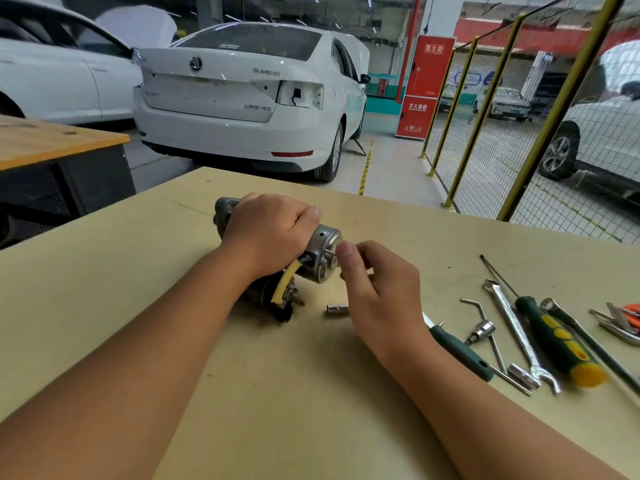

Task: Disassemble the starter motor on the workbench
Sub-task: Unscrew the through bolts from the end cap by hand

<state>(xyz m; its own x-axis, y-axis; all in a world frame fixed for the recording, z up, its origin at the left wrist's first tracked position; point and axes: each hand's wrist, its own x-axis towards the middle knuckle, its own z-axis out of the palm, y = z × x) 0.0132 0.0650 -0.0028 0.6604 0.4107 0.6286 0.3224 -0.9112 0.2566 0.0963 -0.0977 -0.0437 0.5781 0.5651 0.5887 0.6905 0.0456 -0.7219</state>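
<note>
The starter motor (323,249) lies on its side on the tan workbench (242,393), its silver end cap facing right. A yellow cable (284,280) curves over its dark solenoid end. My left hand (268,230) grips the motor body from above. At the end cap, the thumb and fingers of my right hand (375,284) pinch a thin bolt (331,251) that sticks out of the cap. A small silver socket (336,309) lies loose on the bench just below the motor.
Tools lie at the right: two green-handled screwdrivers (462,353) (557,336), a combination wrench (519,329), an L-shaped socket wrench (485,332), pliers (620,322). White cars stand beyond the bench. A yellow mesh fence (519,109) runs along the right.
</note>
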